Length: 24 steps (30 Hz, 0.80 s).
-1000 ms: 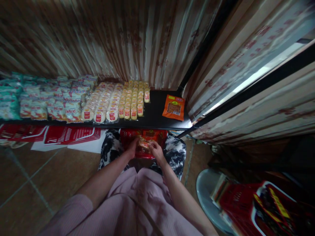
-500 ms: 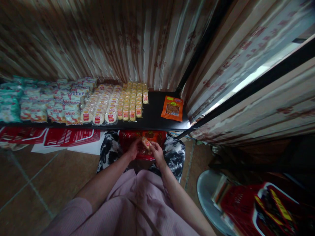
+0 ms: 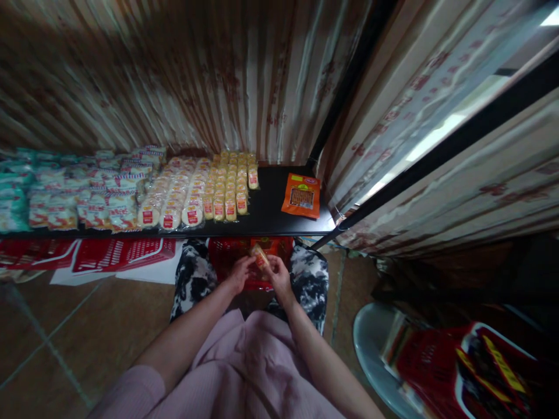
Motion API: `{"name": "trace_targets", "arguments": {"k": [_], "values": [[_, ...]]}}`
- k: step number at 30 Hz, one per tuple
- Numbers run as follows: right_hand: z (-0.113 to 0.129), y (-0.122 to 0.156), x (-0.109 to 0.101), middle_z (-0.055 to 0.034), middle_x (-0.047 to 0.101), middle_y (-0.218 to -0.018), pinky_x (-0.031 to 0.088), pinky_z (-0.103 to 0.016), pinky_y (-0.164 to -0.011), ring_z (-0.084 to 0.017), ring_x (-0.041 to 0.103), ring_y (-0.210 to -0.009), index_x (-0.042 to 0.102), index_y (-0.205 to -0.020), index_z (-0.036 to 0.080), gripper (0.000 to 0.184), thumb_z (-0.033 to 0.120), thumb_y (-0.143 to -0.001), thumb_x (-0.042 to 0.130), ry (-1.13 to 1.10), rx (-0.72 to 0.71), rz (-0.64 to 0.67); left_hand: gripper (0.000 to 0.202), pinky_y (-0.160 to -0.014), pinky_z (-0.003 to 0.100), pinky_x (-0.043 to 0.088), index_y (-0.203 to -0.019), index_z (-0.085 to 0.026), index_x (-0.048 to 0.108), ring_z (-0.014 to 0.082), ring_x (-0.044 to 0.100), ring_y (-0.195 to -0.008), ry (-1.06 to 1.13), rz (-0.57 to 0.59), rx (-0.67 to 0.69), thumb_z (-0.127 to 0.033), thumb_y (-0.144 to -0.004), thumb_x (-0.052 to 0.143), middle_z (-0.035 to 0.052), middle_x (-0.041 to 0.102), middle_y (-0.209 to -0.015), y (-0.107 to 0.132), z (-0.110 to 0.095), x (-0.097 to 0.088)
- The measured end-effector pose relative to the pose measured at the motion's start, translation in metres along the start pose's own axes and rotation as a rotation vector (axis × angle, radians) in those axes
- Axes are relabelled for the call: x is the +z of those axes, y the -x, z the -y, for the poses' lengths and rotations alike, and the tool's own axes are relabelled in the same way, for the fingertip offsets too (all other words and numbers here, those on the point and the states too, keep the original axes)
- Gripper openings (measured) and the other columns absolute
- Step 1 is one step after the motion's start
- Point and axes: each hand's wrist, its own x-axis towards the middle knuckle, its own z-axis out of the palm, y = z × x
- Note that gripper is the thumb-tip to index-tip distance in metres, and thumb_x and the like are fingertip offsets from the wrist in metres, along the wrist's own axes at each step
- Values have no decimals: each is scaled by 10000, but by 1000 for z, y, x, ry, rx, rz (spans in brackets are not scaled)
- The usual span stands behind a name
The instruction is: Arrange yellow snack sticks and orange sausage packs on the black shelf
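Over my lap, my right hand [image 3: 278, 274] pinches a small pack of biscuits [image 3: 261, 256] in clear wrapping with a red label. The pack is tilted, its upper end leaning left. My left hand [image 3: 240, 274] is at the pack's left edge, fingers curved in against it; the exact contact is small and dim. Beneath both hands, a red basket [image 3: 218, 262] rests between my knees, with orange packaging at its far side. On the black shelf [image 3: 268, 203] ahead, rows of similar yellow biscuit packs [image 3: 230, 189] stand beside round white-wrapped packs [image 3: 177, 192].
An orange snack bag [image 3: 301, 195] lies at the shelf's right end. White and green bags [image 3: 13, 198] fill its left. Red baskets [image 3: 124, 254] sit under the shelf. At right, a grey stool [image 3: 371, 343] stands near another red basket [image 3: 419, 361]. A curtain [image 3: 209, 75] hangs behind.
The view has shifted slightly, so the shelf appears a little lower and further left. The biscuit pack has turned more upright between my hands.
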Motion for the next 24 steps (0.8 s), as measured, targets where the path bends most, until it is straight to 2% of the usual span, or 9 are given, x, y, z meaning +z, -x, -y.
{"name": "trace_targets", "arguments": {"k": [6, 11, 15, 18, 24], "values": [[4, 6, 2, -27, 595, -855, 499, -299, -661, -178, 571, -758, 558, -923, 211, 316, 417, -694, 626, 241, -157, -76, 361, -634, 247, 449, -833, -175, 611, 130, 588, -658, -34, 29, 33, -433, -606, 723, 24, 647, -755, 6, 1, 7], [11, 8, 7, -34, 590, -880, 455, -316, -776, -179, 559, -814, 581, -913, 204, 260, 388, -729, 585, 431, -238, -68, 377, -605, 230, 445, -835, -167, 609, 122, 580, -643, -58, -31, 67, -444, -607, 726, 26, 643, -757, 8, -2, 9], [23, 11, 13, -44, 591, -888, 453, -301, -742, -176, 559, -785, 591, -900, 200, 265, 405, -732, 573, 435, -218, -46, 368, -579, 216, 427, -834, -165, 611, 111, 569, -615, -75, -92, 72, -428, -603, 726, 18, 636, -742, 7, -7, 8], [31, 13, 16, -46, 602, -887, 456, -282, -707, -171, 567, -768, 594, -882, 198, 268, 423, -745, 544, 383, -181, -28, 316, -583, 211, 427, -806, -165, 607, 109, 566, -615, -56, -96, 82, -374, -599, 720, 14, 639, -740, 7, -11, 7], [29, 12, 17, -45, 639, -849, 457, -308, -764, -183, 598, -763, 601, -877, 190, 309, 460, -741, 537, 416, -128, -69, 231, -581, 221, 430, -724, -159, 567, 110, 572, -578, -20, -96, 65, -344, -619, 658, 10, 637, -671, 6, -7, 7]]}}
